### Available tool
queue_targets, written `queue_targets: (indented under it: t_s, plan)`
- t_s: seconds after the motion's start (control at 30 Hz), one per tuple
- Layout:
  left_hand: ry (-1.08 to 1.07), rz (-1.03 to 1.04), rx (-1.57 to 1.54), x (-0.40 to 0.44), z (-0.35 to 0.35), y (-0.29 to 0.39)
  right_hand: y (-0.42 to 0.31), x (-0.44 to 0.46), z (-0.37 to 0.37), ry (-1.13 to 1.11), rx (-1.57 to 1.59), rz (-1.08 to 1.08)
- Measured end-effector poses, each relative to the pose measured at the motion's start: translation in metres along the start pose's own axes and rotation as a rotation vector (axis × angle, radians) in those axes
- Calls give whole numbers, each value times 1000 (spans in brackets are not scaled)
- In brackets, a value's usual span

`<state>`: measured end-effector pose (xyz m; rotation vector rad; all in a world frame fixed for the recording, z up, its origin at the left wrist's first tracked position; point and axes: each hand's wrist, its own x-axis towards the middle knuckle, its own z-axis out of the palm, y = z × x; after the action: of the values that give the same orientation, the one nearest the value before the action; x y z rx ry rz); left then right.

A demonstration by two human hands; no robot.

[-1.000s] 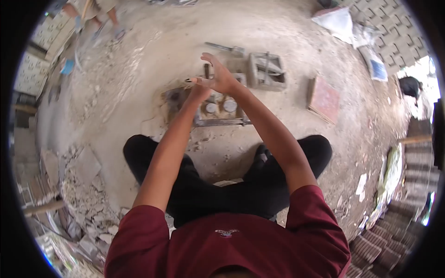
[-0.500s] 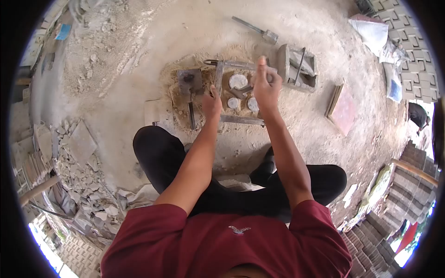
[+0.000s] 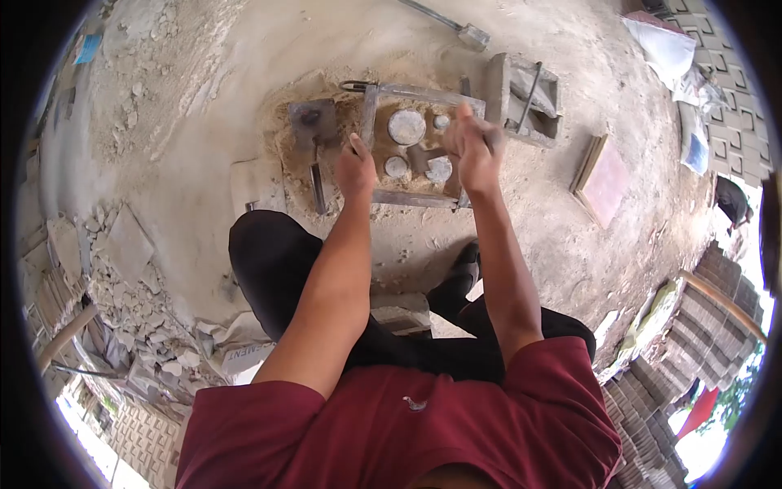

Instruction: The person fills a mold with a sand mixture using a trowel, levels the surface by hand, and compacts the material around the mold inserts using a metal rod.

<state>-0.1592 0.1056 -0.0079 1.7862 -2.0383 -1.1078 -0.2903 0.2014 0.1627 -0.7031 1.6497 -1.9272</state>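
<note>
A rectangular frame [image 3: 411, 198] lies on the sandy floor, with sand and several round pale discs inside, one large disc [image 3: 406, 127] among them. My right hand [image 3: 475, 151] is closed around the handle of a small flat-bladed tool [image 3: 423, 156], whose blade is over the sand between the discs. My left hand [image 3: 355, 169] is at the frame's left side, fingers curled; whether it grips the frame is hidden. Left of it, a square plate with a dark knob [image 3: 313, 122] and a dark-handled trowel [image 3: 318, 187] lie on loose sand.
A grey box [image 3: 497, 94] with a bar and a flat piece in it stands at the right. Beyond the frame lies a long-handled tool [image 3: 472, 37]. A reddish board [image 3: 604, 183] is farther right. Rubble [image 3: 138, 301] covers the lower left. Sacks [image 3: 664, 49] lie upper right.
The view has shifted slightly. My right hand has kept hold of the tool, and its blade has moved down towards the lower discs. My left hand has stayed by the frame's left side.
</note>
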Motion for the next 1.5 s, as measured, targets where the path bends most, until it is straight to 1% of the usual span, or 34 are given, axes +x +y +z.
queue_targets:
  t_s: [0.03, 0.07, 0.1, 0.13, 0.17, 0.2, 0.27, 0.33, 0.37, 0.4, 0.43, 0.47, 0.53, 0.57, 0.67, 0.7, 0.73, 0.77, 0.8, 0.83, 0.87, 0.93, 0.97, 1.0, 1.07, 1.1, 1.13, 1.2, 1.23, 1.27, 1.33, 1.43, 1.47, 1.5]
  plan:
    - [9, 16, 14, 0, 0, 0, -5, -8, 3, 118, -42, 29]
    - [13, 9, 23, 2, -2, 0, 9, -14, 4, 115, -34, 38]
    - [-15, -27, 25, 1, -4, 4, 29, -27, 5, 249, -95, -29]
    - [-45, -58, 23, -1, -5, 7, 31, -34, 9, 386, -160, -101]
    - [-50, -59, 22, -1, -4, 11, 31, -38, 5, 332, -147, -64]
    - [-24, -50, 26, 0, -5, 11, 19, -37, 7, 337, -148, -57]
    - [-1, -46, 34, -5, -3, 5, 1, -32, 10, 451, 27, -148]
    - [36, -1, 48, -1, -1, 3, 10, -40, 17, 503, 102, -144]
    - [28, 1, 52, -5, -2, 1, 24, -50, 17, 469, 52, -134]
    - [-4, -36, 76, -6, -3, 1, 22, -52, 19, 432, -1, -127]
    - [-27, -70, 93, -1, -2, 4, 16, -52, 12, 408, 25, -20]
    - [-29, -64, 87, -2, -2, 3, 11, -58, 11, 409, 21, -27]
    - [40, 14, 59, 0, 0, 2, 3, -63, 10, 450, 66, -109]
    - [46, 9, 54, 3, 1, 2, 6, -62, 9, 441, 66, -110]
    - [81, 44, 77, 0, 0, 2, 19, -71, -3, 112, -45, -57]
    - [67, 18, 74, -2, 1, 0, 13, -68, -6, 107, 37, -70]
    - [57, -6, 66, -1, 2, -1, 19, -71, -14, 104, 33, -72]
    - [68, -4, 55, 4, 3, 2, 30, -71, -23, -10, -17, -173]
    - [62, 9, 57, 5, 3, 0, 25, -69, -19, -117, -67, -268]
    - [49, 19, 64, 1, 3, -3, 18, -70, -14, -166, -245, -205]
    - [46, 19, 64, -2, 4, -6, 9, -73, -17, -164, -247, -203]
    - [57, 19, 19, -1, 2, -1, -3, -74, -31, -310, -82, -211]
    - [60, 20, 10, 3, 4, 1, 3, -80, -36, -287, -37, -265]
    - [54, 15, 31, 6, 5, 0, 9, -76, -39, -295, -40, -270]
    - [24, 3, 66, -3, 5, -9, 19, -83, -48, -235, -278, -177]
    - [13, -16, 37, -3, 2, -5, 9, -79, -50, -313, -181, -89]
    - [2, -35, 8, -1, 0, 1, 2, -79, -49, -306, -186, -93]
    - [15, -38, 33, -1, 0, 6, -7, -81, -45, -399, -143, -212]
    - [24, -43, 64, -3, -1, 3, -5, -78, -43, -367, -326, -158]
    - [7, -51, 76, -9, -2, -4, 5, -81, -42, -342, -340, -64]
    - [78, 0, 39, -1, 2, 0, -7, -73, -44, -410, -254, -90]
    - [48, -10, 60, 1, 2, -1, -5, -79, -55, -387, -186, -195]
    - [40, -19, 71, -4, -2, -6, 0, -85, -54, -384, -181, -179]
    - [60, -16, 70, -2, 0, -3, 3, -80, -52, -352, -204, -91]
